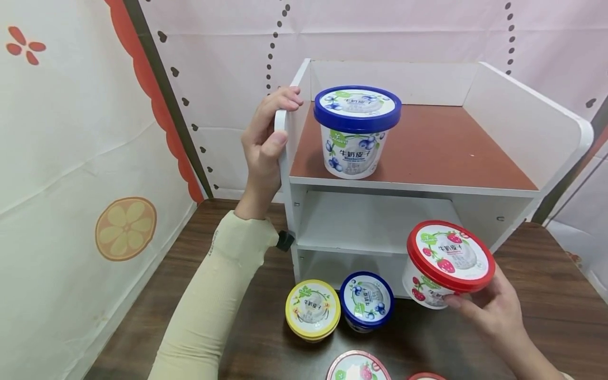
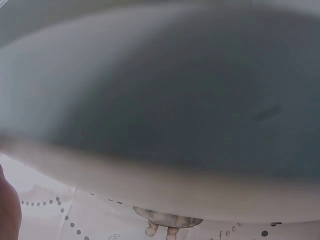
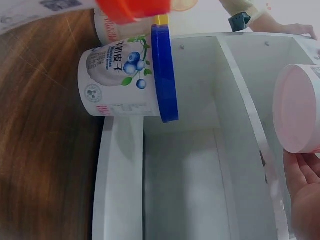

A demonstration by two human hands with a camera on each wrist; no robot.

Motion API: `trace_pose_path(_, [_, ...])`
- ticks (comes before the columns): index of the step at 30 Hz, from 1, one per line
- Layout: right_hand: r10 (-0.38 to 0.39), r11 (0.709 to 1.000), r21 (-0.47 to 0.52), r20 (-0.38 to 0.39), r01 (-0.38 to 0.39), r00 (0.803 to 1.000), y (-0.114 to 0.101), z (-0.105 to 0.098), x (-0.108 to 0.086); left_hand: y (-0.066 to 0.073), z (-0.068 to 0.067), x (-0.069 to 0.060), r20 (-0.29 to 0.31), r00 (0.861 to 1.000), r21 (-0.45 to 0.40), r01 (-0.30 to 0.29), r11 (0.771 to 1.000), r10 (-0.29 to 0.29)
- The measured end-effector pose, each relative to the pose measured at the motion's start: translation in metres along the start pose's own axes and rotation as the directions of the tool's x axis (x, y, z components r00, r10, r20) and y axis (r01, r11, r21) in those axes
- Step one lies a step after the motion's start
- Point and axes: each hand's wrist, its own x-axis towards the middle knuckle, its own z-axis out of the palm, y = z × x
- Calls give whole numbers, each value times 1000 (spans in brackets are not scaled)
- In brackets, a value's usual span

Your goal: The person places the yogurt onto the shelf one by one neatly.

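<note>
Tub with red lid [image 1: 448, 266] hung tilted before the front edge of the middle shelf [image 1: 366, 221], toward its right corner, pinched between thumb and fingers of the right hand [image 1: 496, 314]. Left hand [image 1: 267, 132] gripped the left panel [image 1: 290, 203]. Step judged: mid-carry, shelfward. Next move likely called for levelling the tub and clearing that edge.

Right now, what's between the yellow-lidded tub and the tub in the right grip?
Lower blue-lidded tub on the table, between the yellow-lidded tub and the red-lidded tub in the right grip; head view.
</note>
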Motion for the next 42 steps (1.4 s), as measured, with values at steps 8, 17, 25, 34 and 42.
trace_pose_path(8, [23, 999, -31, -28, -23, 999, -5, 0, 4, -2, 1, 0, -4, 1000, -3, 4, 1000, -4])
trace_pose_path(17, [37, 997, -59, -57, -41, 998, -8, 0, 7, -2, 0, 0, -17, 1000, 8, 6, 1000, -6])
trace_pose_path(25, [8, 998, -62, -75, -12, 997, -9, 0, 8, -2, 1, 0, -18, 1000, 15, 6, 1000, -6])
trace_pose_path(34, [-29, 998, -60, -74, 25, 997, -11, -2, 12, -2, 0, -1, -20, 1000, 23, 6, 1000, -5])
trace_pose_path(42, [-49, 998, -54, -63, 45, 997, -13, -3, 15, -2, 0, -1, -17, 1000, 15, 2, 1000, -2])
